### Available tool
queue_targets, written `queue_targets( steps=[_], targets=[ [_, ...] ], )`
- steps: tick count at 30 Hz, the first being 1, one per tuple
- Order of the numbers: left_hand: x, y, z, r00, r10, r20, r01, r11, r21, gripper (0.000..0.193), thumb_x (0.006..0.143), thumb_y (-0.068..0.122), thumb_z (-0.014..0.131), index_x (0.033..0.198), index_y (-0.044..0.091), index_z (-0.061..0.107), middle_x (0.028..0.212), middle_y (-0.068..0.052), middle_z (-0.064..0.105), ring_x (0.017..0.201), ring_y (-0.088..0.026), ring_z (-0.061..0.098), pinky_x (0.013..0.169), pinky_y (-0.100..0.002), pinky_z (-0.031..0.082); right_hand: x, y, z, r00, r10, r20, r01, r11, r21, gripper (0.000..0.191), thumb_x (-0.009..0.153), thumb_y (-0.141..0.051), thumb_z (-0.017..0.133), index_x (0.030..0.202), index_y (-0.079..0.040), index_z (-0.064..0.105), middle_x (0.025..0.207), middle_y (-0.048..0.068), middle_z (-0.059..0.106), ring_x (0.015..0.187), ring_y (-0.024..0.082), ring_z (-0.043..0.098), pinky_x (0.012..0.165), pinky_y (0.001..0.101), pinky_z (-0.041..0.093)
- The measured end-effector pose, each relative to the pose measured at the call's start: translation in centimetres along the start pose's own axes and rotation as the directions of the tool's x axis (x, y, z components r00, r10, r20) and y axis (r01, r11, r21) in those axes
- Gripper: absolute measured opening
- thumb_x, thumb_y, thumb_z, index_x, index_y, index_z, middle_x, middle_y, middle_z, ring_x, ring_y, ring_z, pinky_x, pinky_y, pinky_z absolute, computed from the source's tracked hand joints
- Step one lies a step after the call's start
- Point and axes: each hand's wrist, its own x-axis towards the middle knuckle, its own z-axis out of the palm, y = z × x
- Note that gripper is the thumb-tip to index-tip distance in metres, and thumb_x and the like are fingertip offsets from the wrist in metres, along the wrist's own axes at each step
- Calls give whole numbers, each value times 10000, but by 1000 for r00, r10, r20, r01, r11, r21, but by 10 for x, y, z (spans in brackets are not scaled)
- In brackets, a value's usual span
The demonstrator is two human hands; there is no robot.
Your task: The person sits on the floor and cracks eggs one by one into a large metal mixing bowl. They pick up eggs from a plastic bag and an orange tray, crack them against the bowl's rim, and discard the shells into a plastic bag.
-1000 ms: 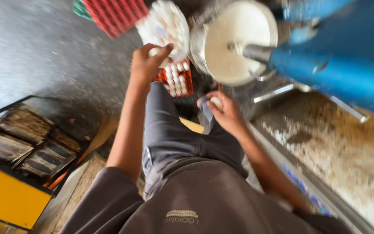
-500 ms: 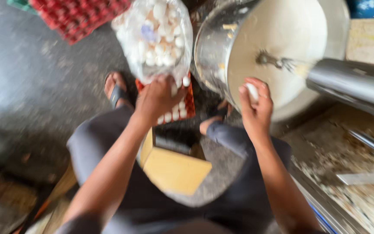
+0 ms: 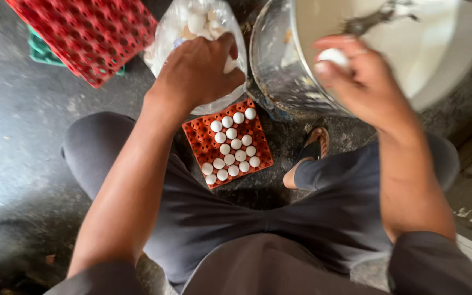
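Egg-cracking step, apparently — right hand (image 3: 364, 82) gripping 1 white egg (image 3: 333, 55) at big steel mixing bowl (image 3: 279, 60) rim, left hand (image 3: 200, 71) clenched inside clear plastic shell bag (image 3: 214, 104) above orange egg tray (image 3: 228, 143) — next needing a firm rim tap.

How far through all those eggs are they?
Done: shells fill the clear bag and pale batter sits in the metal bowl. In hand: the right hand holds an egg at the bowl; the left hand is at the bag. Left: about sixteen eggs in the orange tray.
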Motion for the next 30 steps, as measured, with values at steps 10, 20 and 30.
queue_targets(
  steps=[10, 20, 30],
  targets=[
    [-52, 5, 20, 987, -130, 91, 118, 985, 128, 482, 782, 404, 700, 1174, 127, 664, 933, -178, 752, 929, -343, 717, 854, -463, 542, 4, 46, 5, 978, 14, -210, 37, 970, 239, 327, 1015, -147, 703, 1324, -64, 632, 992, 42, 652, 836, 110, 602, 734, 248, 538],
    [-89, 3, 1, 879, -413, 239, 392, 910, 134, 597, 811, 462, 683, 1342, 201, 600, 891, -127, 769, 884, -281, 783, 868, -424, 582, -3, 19, -40, 978, 60, -198, -45, 996, 77, 237, 959, -60, 719, 1194, -73, 689, 992, 67, 707, 811, 131, 644, 702, 271, 550],
    [-95, 24, -13, 905, -383, 183, 312, 893, 326, 613, 838, 492, 707, 1363, 203, 577, 968, -135, 762, 1053, -306, 700, 964, -480, 517, 7, 51, -51, 992, 128, 8, -114, 845, 523, 179, 983, -62, 666, 1159, -36, 648, 955, 76, 700, 801, 180, 685, 726, 338, 590]
  ],
)
